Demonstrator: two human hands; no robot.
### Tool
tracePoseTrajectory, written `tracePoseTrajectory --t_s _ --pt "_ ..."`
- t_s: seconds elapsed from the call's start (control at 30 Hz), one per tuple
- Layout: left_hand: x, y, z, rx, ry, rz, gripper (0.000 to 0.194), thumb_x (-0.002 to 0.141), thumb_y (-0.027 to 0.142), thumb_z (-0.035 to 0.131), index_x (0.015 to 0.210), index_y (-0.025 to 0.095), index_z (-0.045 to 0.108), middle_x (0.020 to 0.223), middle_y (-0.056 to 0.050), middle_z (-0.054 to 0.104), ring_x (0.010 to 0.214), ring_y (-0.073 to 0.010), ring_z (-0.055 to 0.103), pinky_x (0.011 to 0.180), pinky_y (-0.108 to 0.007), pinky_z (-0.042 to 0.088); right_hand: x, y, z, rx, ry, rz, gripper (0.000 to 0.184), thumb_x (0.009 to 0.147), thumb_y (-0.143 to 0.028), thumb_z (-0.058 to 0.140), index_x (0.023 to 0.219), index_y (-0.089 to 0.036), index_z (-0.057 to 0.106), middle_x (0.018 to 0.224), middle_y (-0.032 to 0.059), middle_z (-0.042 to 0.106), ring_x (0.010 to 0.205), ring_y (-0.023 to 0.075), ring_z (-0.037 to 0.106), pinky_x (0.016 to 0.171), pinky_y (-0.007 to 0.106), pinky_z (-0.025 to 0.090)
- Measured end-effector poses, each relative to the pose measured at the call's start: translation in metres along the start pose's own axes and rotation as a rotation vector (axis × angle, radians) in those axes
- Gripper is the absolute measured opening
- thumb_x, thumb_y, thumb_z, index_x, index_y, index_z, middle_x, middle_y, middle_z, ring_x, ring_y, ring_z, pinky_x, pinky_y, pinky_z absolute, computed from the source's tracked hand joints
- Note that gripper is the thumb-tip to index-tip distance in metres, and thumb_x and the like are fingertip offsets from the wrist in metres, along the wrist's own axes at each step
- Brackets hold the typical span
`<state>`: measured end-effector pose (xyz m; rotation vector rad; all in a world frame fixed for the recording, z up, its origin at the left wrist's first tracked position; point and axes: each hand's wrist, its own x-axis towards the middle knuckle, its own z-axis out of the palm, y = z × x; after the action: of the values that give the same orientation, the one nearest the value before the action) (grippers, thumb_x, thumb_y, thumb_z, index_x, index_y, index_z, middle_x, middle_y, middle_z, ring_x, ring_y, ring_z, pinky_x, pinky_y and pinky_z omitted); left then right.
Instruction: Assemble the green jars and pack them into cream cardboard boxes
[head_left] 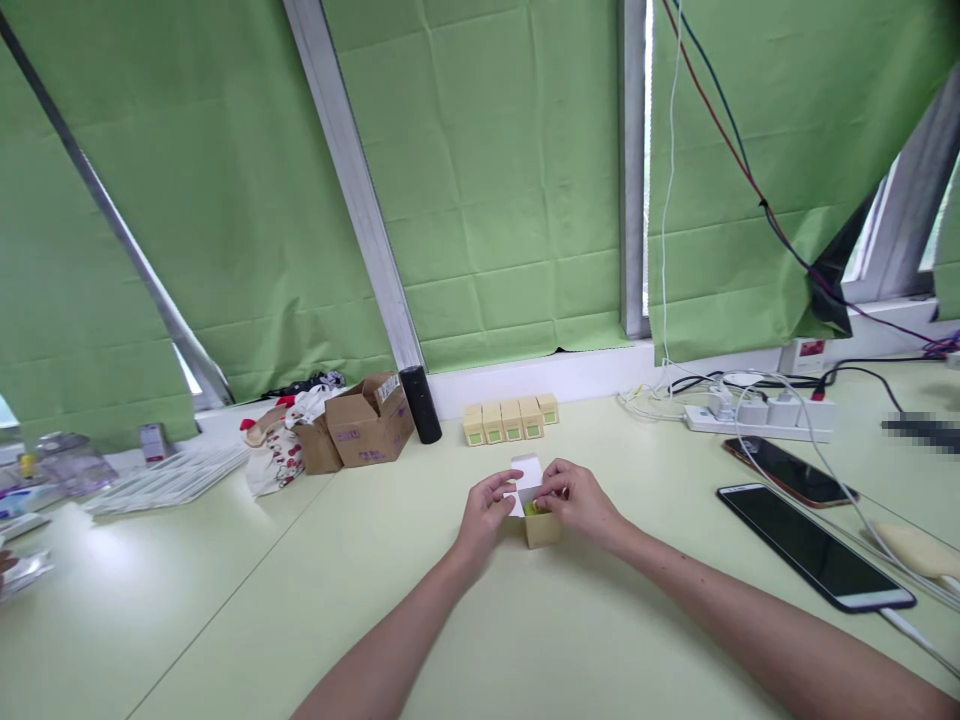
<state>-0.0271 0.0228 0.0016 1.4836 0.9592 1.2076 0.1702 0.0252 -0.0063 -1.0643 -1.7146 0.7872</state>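
A small tan cardboard box (543,532) stands on the table between my hands, its white inner flaps (527,468) raised. Inside its opening shows a yellow-green item (532,508), too small to name. My left hand (484,512) is at the box's left side, thumb and fingers closed on a white side flap. From the right, my right hand (581,500) reaches over the opening with its fingertips pinched together beside the yellow-green item. Whatever lies between those fingertips is hidden.
Several similar tan boxes (512,420) stand in a row behind. At the back left are a brown carton (373,432), a black cylinder (421,405) and a patterned cloth bag (275,457). Two phones, a white phone (816,546) nearer, lie right, below a power strip (759,418) and cables.
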Motion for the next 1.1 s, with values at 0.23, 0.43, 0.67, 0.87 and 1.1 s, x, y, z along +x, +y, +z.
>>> tracePoseTrajectory --t_s 0.23,0.43,0.67,0.87,1.1 --pt "0.002 -0.004 -0.001 -0.052 0.002 -0.017 0.044 0.072 0.033 0.075 0.112 0.015 0.076 0.089 -0.006 0.074 0.083 -0.0212 0.064 0.08 -0.031 0.046 -0.004 0.007 -0.004 0.038 0.105 -0.09 0.02 0.086 -0.023 0.06 0.089 -0.023 0.08 0.097 0.0063 0.064 0.081 0.0203 0.062 0.069 0.034 0.049" --pt "0.003 -0.005 -0.001 -0.084 0.027 -0.019 0.039 0.077 0.037 0.071 0.109 0.016 0.078 0.086 -0.005 0.075 0.082 -0.0203 0.061 0.083 -0.031 0.043 -0.004 0.018 -0.007 0.167 0.194 -0.086 0.021 0.082 -0.021 0.058 0.092 -0.024 0.077 0.105 0.0072 0.061 0.087 0.0215 0.06 0.07 0.034 0.05" --pt "0.004 -0.007 -0.001 -0.083 0.036 -0.004 0.035 0.076 0.034 0.068 0.104 0.016 0.079 0.083 -0.005 0.074 0.083 -0.0213 0.06 0.085 -0.032 0.043 0.002 0.028 -0.007 0.25 0.281 0.009 0.024 0.076 -0.024 0.06 0.096 -0.023 0.074 0.1 0.0071 0.064 0.08 0.0203 0.058 0.061 0.03 0.048" --pt "0.001 -0.006 0.0 -0.084 -0.005 -0.015 0.037 0.08 0.037 0.071 0.11 0.017 0.075 0.08 -0.003 0.07 0.077 -0.0192 0.06 0.08 -0.03 0.042 0.003 0.03 -0.004 0.381 0.267 0.162 0.035 0.064 -0.025 0.059 0.098 -0.022 0.069 0.098 0.0043 0.061 0.067 0.0156 0.054 0.049 0.027 0.044" --pt "0.001 -0.006 0.001 -0.081 -0.052 0.018 0.042 0.078 0.046 0.08 0.11 0.02 0.07 0.086 -0.004 0.069 0.083 -0.0202 0.063 0.082 -0.031 0.044 0.003 0.029 0.0 0.439 0.248 0.225 0.04 0.062 -0.03 0.059 0.101 -0.022 0.065 0.099 0.0014 0.056 0.059 0.0109 0.052 0.045 0.026 0.044"
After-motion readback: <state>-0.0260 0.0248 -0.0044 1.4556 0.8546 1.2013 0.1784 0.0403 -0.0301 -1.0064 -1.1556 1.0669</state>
